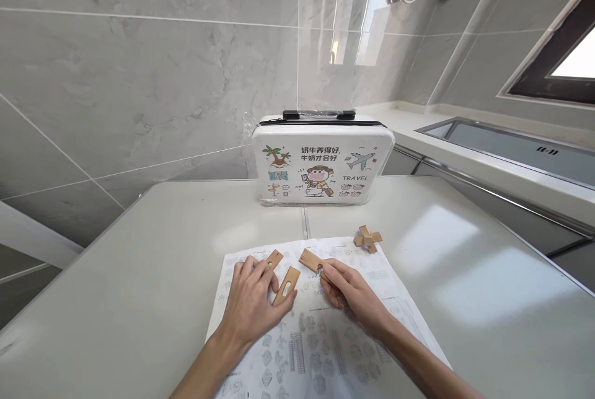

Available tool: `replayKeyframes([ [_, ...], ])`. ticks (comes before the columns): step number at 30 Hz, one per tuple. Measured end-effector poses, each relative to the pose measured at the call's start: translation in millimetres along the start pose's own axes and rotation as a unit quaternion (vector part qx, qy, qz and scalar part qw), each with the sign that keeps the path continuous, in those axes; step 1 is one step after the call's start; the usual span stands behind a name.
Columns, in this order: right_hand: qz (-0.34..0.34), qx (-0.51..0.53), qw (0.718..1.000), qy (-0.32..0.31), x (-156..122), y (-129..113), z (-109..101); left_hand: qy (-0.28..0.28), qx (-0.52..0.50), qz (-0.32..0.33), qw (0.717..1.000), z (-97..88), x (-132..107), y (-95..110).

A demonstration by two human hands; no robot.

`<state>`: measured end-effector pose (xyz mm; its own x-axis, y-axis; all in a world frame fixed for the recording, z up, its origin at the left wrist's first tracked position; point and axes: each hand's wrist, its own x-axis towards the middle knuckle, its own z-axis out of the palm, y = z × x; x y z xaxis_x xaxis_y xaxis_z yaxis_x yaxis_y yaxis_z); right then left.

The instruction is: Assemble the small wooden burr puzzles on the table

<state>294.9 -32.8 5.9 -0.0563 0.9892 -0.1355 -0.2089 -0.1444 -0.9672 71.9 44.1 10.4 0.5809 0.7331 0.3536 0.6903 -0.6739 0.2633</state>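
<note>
Hands work over a printed sheet that lies flat on the pale bench. Left hand rests palm down on the sheet with its fingers spread loosely; they lie across two wooden bars. One bar, the slotted bar, sits under the thumb side, angled up to the right, with an oval slot showing in its face. The other, the short bar, pokes out beyond the fingertips, just beside the first (whether the fingers press it or only touch it cannot be told). Right hand lies on the sheet too, its thumb and forefinger pinched on the near end of a third bar, which points up and to the left; its far end rests on or just above the paper.

Near the sheet's far right corner stands an assembled wooden knot of crossed bars, apart from both hands. Farther back, against the tiled wall, a white case with cartoon prints and the word TRAVEL stands upright, black handle on top. At right runs a counter with a sunken steel sink.
</note>
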Motion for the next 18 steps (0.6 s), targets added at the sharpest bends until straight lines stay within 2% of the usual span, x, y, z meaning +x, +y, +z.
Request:
replayKeyframes([
  [4, 0.0, -0.009, 1.0, 0.0, -1.3, -1.2, 0.1, 0.017, 0.027, -0.026, 0.999, 0.2, -0.3, 4.1],
  [10, -0.005, -0.043, 0.999, -0.006, -0.3, 1.9, 0.1, 0.014, 0.018, 0.005, 1.0, 2.8, -2.8, 5.7],
  [14, -0.002, -0.07, 0.997, -0.033, -1.2, 3.0, 1.3, -0.034, -0.123, -0.088, 0.988, 0.8, -4.2, 9.9],
  [16, 0.006, -0.088, 0.995, -0.043, -2.4, 2.8, 2.6, -0.057, -0.223, -0.14, 0.963, -1.6, -3.8, 14.6],
  [18, 0.009, -0.115, 0.992, -0.044, -3.3, 2.4, 4.1, -0.062, -0.304, -0.161, 0.937, -3.5, -2.9, 19.8],
])
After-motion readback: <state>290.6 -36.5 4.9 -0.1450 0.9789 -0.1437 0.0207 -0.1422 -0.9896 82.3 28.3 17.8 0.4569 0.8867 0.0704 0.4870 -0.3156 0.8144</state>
